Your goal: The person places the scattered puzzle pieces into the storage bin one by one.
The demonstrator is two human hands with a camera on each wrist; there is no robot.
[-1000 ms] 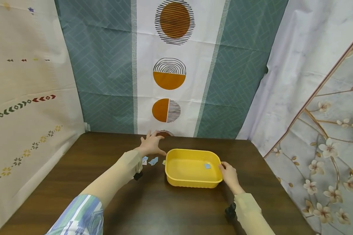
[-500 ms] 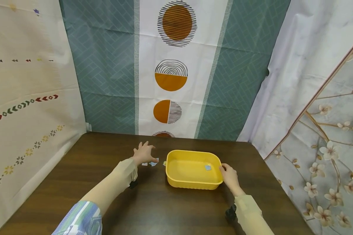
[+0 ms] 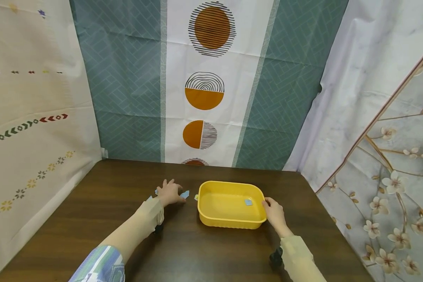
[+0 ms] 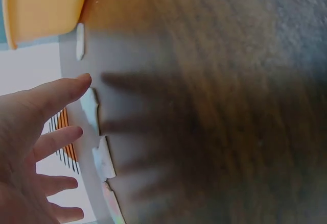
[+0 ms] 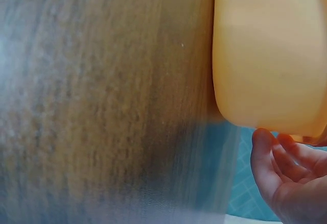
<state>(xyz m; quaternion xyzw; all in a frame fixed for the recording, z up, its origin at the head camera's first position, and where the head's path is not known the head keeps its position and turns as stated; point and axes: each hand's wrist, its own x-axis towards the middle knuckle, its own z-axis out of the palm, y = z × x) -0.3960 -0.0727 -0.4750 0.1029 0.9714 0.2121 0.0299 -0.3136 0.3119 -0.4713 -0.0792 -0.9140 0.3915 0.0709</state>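
Yellow tray (image 3: 229, 222) is mid-table, level, w/ one small blue pc (image 3: 248, 202) lying inside near its R end. R hand (image 3: 275, 212) has fingers curled at the tray's R end, gripping the rim. L hand (image 3: 169, 193): fingers spread wide, nothing held. It's low over the loose flat pcs (image 4: 103, 157) left of the tray; can't tell if it's touching any. Blue scrap (image 3: 185, 194) shows just R of the thumb; pale pc (image 3: 196, 197) sits right by the tray's L end.

Chg vs 1 s ago: L hand went from beside the tray's L rim to down over the pcs. Tray, its pc & R hand approx same. So prob. reaching for a pc, tray steadied; no pickup yet.

Text: faint mark on the pc in the tray, too small to read. No brands legible. Dark wood table (image 3: 211, 250); patterned cloth (image 3: 204, 98) behind, shapes only.
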